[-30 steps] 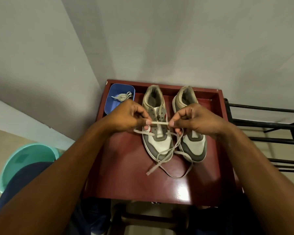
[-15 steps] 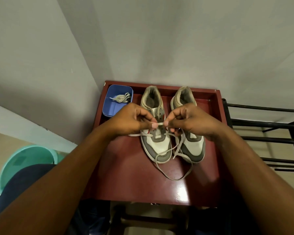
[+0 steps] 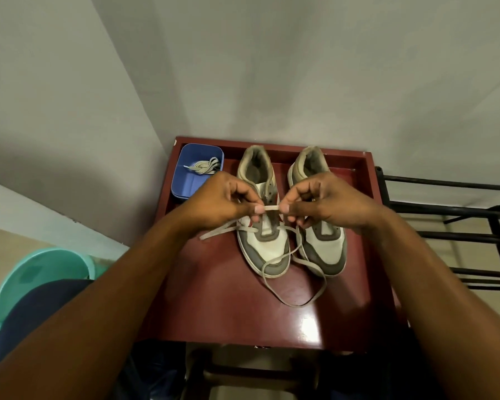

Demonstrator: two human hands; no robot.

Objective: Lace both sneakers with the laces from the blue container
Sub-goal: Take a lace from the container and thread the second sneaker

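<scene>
1. Your left hand (image 3: 225, 202) and right hand (image 3: 326, 200) each pinch the lace (image 3: 271, 208) over the left-hand sneaker (image 3: 267, 246).
2. Second lace (image 3: 207, 166) lies in the blue container (image 3: 185, 180), ten o'clock.
3. Tug hard and the slack loop (image 3: 298, 304) at five o'clock may pull out of that sneaker.

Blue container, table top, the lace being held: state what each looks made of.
The blue container looks like moulded plastic: smooth, uniform colour, rounded corners. The table top seems lacquered wood or laminate: dark red, glossy, with a bright glare spot. The lace looks like flat woven fabric: matte, limp where it loops.
</scene>
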